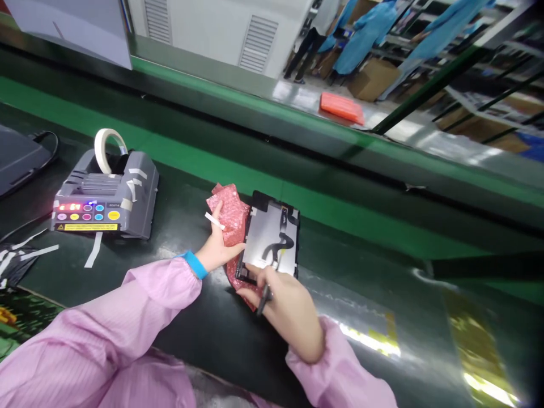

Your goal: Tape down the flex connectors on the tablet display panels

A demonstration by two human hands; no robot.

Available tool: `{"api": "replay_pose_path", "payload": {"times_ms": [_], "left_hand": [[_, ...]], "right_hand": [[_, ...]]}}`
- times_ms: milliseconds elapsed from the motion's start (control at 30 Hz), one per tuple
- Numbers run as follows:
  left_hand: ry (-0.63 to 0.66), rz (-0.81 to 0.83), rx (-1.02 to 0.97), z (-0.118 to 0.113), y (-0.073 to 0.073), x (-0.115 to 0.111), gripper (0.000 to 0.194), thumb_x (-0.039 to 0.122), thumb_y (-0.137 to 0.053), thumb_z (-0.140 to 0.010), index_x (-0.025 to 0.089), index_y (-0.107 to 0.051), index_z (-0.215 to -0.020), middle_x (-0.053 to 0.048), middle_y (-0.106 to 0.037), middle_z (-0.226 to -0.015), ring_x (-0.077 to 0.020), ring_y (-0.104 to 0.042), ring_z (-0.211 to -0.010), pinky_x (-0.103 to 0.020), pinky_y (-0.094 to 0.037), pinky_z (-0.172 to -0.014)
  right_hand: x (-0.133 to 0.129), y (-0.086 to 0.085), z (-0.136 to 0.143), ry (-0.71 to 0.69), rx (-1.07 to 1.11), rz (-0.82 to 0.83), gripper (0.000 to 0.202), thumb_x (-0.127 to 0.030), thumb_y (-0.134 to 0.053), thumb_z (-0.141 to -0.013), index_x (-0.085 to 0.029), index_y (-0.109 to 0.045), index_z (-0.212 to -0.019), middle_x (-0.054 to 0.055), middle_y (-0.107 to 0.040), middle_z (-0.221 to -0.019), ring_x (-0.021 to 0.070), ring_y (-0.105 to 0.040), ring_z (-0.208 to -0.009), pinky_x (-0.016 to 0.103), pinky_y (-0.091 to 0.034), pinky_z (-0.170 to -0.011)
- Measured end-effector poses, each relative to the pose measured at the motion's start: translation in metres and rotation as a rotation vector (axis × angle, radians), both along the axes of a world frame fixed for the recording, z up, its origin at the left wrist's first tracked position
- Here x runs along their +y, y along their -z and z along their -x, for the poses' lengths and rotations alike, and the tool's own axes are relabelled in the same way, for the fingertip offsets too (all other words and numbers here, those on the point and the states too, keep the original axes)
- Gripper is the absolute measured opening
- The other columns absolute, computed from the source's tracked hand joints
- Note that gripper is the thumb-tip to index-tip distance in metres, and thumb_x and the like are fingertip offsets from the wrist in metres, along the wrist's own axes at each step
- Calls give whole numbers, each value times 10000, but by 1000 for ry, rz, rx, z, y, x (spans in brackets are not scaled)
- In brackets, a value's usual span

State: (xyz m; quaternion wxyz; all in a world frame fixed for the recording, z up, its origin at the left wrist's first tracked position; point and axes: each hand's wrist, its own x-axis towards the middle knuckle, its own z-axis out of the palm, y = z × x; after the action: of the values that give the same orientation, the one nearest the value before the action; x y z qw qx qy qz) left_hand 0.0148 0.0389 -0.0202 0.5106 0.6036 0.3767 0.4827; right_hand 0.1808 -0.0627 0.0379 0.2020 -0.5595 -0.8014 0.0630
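A flat electronic unit (266, 229) with a black frame, a silvery back plate and a black ribbon cable lies tilted over pink bubble wrap (232, 209). My left hand (215, 249) is at the wrap's left side, its thumb stretched to the unit's edge; some fingers are hidden. Across its index finger sticks a short strip of white tape (214, 220). At the unit's lower edge is my right hand (293, 300), fingers curled, with a dark slender tool (264, 300) in its grasp. The tool's exact kind is blurred.
A grey tape dispenser (142, 195) with a lit panel and a white tape roll (101, 150) stands left, a tape strip (94, 249) hanging from it. Yellowish film (476, 334) lies right. Beyond the green ledge are an orange-red packet (342, 107) and people in blue gowns.
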Motion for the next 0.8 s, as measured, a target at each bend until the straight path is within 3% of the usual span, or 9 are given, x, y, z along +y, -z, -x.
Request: {"api": "replay_pose_path", "payload": {"times_ms": [133, 167, 233, 400, 533, 667, 733, 800], "left_hand": [[1, -12, 8, 1, 6, 3, 1183, 375, -799, -718, 213, 40, -1535, -170, -22, -1624, -333, -67, -1517, -463, -60, -1245], [5, -9, 8, 1, 7, 4, 1173, 351, -798, -718, 218, 34, -1534, -173, -36, -1620, -333, -98, -1513, -473, -63, -1243], [-7, -12, 13, 2, 7, 3, 1167, 334, -802, -712, 232, 21, -1532, -170, -37, -1619, -334, -119, -1508, -486, -58, -1240], [-26, -71, 53, 3, 5, 4, 1145, 373, -812, -705, 256, -27, -1531, -143, -57, -1616, -322, -93, -1514, -454, -71, -1244], [-87, -122, 86, 2, 6, 7, 1130, 419, -830, -665, 256, -106, -1516, -146, -113, -1591, -349, -180, -1488, -485, -121, -1238], [-135, -200, 177, 5, 6, 11, 1023, 385, -827, -655, 292, -233, -1481, -87, -193, -1565, -356, -222, -1470, -505, -146, -1243], [-141, -252, 209, 9, 5, 17, 980, 387, -815, -662, 357, -258, -1467, -17, -217, -1566, -362, -215, -1471, -520, -141, -1253], [-145, -346, 256, 13, 4, 24, 1081, 374, -855, -570, 467, -243, -1456, 83, -201, -1571, -387, -187, -1472, -561, -97, -1260]], "right_hand": [[1, 1, -38, 589, 206, 233, 406, -648, -534, -868, -270, -385, -887, 74, -729, -922, 286, -685, -716, 358, -450, -609], [2, 4, -47, 690, 232, 285, 448, -682, -538, -836, -272, -368, -895, 74, -720, -895, 293, -681, -704, 364, -448, -605], [4, 11, -60, 760, 304, 386, 504, -718, -552, -789, -274, -340, -900, 66, -702, -842, 300, -676, -699, 377, -455, -614], [6, 29, -63, 691, 520, 413, 656, -737, -692, -634, -270, -330, -921, 74, -672, -867, 294, -662, -718, 394, -488, -631], [1, 29, -53, 622, 539, 209, 509, -635, -664, -751, -253, -375, -923, 115, -649, -962, 301, -656, -862, 436, -513, -757], [11, 8, -50, 447, 421, -54, 334, -403, -665, -861, -195, -470, -1036, 165, -635, -1097, 284, -628, -1004, 435, -504, -874], [28, -12, -51, 281, 320, -97, 339, -325, -698, -863, -170, -514, -1101, 156, -649, -1145, 256, -625, -1061, 385, -492, -920], [52, -32, -50, 37, 163, -89, 353, -330, -701, -871, -156, -548, -1136, 106, -680, -1143, 212, -624, -1082, 315, -474, -935]]}}
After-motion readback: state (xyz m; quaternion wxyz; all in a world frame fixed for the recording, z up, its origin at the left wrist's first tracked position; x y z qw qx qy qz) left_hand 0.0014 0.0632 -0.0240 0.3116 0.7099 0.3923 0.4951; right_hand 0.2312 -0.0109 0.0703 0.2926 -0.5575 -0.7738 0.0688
